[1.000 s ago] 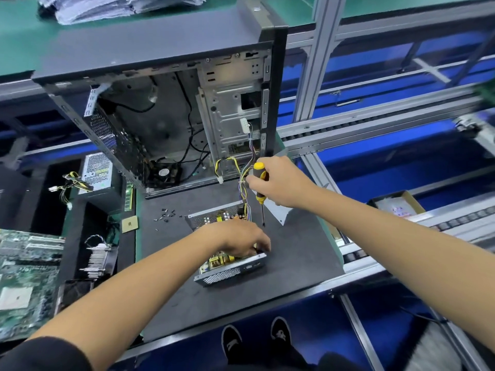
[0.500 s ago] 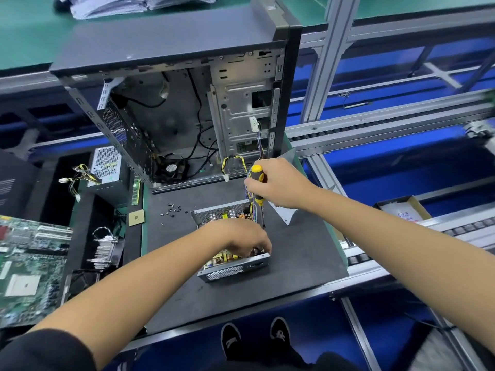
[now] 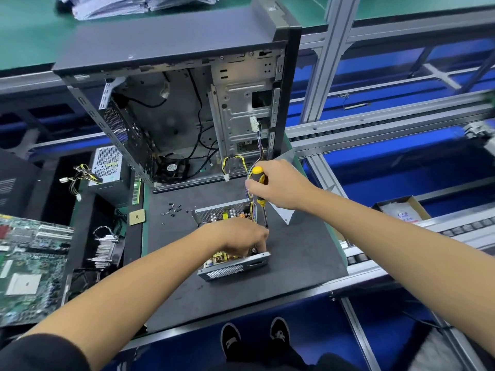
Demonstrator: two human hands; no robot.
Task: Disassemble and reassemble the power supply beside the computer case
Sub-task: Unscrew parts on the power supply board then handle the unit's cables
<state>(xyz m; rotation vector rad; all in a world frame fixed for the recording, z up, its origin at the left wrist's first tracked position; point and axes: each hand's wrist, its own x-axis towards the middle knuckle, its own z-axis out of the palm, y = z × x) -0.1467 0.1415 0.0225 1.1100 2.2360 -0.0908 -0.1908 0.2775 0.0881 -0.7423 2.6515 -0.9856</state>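
Note:
The opened power supply point(image 3: 230, 267) lies on the dark mat point(image 3: 300, 263) in front of the upright computer case point(image 3: 176, 84), its circuit board exposed. My left hand point(image 3: 241, 236) rests on top of the supply, fingers curled down at its near right corner. My right hand point(image 3: 278, 187) grips a yellow-and-black screwdriver point(image 3: 259, 188), held upright with its tip just above the supply's right edge. The supply's coloured wire bundle point(image 3: 250, 183) runs up past the screwdriver. A grey metal cover point(image 3: 285, 212) lies behind my right wrist.
Several loose screws point(image 3: 172, 208) lie on the mat left of the supply. A second power supply point(image 3: 107, 164), a heatsink point(image 3: 107, 247), a CPU chip point(image 3: 137, 217) and a motherboard point(image 3: 29, 263) sit at the left. A cardboard box point(image 3: 401, 210) sits on the right conveyor.
My right hand has brought the screwdriver down and nearer the supply's right edge. My left hand stays on the supply. The camera has shifted slightly.

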